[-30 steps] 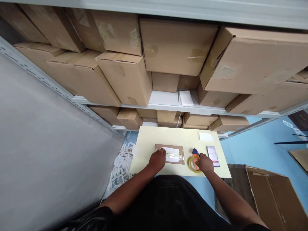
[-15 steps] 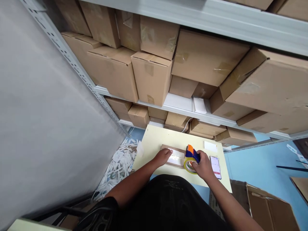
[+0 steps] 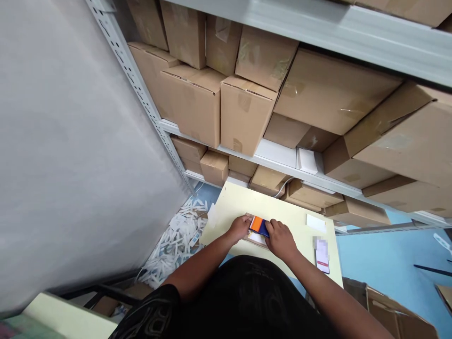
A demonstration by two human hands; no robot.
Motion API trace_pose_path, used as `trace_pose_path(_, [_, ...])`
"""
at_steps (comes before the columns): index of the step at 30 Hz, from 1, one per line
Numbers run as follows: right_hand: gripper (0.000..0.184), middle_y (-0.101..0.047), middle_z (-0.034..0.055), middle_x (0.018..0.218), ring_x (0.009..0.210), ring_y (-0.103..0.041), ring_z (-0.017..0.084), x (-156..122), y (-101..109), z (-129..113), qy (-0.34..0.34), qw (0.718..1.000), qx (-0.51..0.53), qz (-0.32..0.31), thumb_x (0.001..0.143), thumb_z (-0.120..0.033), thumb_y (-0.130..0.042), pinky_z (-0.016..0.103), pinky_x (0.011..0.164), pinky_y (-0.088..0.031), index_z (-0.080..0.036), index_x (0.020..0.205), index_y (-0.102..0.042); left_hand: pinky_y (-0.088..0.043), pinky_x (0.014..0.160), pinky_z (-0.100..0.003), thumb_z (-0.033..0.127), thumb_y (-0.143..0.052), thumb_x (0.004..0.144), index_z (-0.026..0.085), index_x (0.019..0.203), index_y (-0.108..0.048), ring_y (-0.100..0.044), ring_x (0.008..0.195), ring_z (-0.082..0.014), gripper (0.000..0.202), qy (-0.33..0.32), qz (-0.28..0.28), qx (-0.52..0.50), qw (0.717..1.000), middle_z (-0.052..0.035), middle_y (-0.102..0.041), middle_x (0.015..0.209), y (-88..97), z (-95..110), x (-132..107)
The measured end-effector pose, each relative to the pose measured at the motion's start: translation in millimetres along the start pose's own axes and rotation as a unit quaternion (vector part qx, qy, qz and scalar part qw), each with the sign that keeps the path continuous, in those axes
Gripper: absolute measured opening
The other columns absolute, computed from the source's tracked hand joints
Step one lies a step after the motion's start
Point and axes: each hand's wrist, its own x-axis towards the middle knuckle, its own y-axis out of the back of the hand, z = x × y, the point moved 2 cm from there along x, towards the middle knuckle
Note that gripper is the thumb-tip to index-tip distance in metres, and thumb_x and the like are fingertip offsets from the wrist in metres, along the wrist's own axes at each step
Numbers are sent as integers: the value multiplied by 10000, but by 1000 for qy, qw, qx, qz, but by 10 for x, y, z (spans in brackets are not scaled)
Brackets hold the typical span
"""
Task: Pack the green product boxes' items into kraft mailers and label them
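A small, flat cardboard box (image 3: 255, 238) with a white top surface lies on the pale yellow table (image 3: 282, 207). My left hand (image 3: 240, 227) grips the box at its left end, fingers bent over the edge. Over the top of the box sits an orange and dark blue tape dispenser (image 3: 260, 226). My right hand (image 3: 281, 239) is closed round the dispenser's right side. The dispenser is close to my left fingers; its tape roll is mostly hidden from here.
A phone (image 3: 321, 255) with a lit screen and a white card or paper stack (image 3: 315, 222) lie on the table's right side. Shelves (image 3: 278, 165) packed with cardboard boxes rise behind it. White scraps (image 3: 176, 238) cover the floor at left; an open carton (image 3: 391, 310) stands lower right.
My right hand has brought the tape dispenser leftward across the box, up to near my left hand, and tipped it over. My left hand stays at the box's left end. The view has shifted somewhat.
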Motion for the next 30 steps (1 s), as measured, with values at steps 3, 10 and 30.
trace_pose_path(3, [496, -577, 114, 1189, 1013, -534, 275, 31, 55, -30, 15, 999, -2, -30, 866, -266, -649, 370, 879, -387, -198, 1335, -504, -508, 727, -293, 445, -498, 966, 178, 904, -720, -672, 755, -189, 352, -57, 36, 107, 992, -38, -731, 815, 115, -19, 18])
trace_pose_path(10, [521, -573, 123, 1212, 1016, -539, 283, -26, 61, 98, 12, 998, -3, -62, 858, -270, -657, 377, 878, -390, -207, 1353, -504, -472, 765, -300, 288, -429, 976, 193, 866, -685, -647, 768, -197, 294, -59, 120, 253, 958, -28, -671, 733, 698, -195, -1])
trace_pose_path(30, [476, -600, 139, 1177, 992, -545, 306, 24, -7, 69, 19, 999, -2, -25, 855, -269, -649, 408, 837, -397, -191, 1312, -540, -241, 1261, -516, 248, -538, 853, 122, 1611, -290, -234, 1565, -323, 808, -317, -30, 485, 815, -152, -272, 1689, 284, -167, -50])
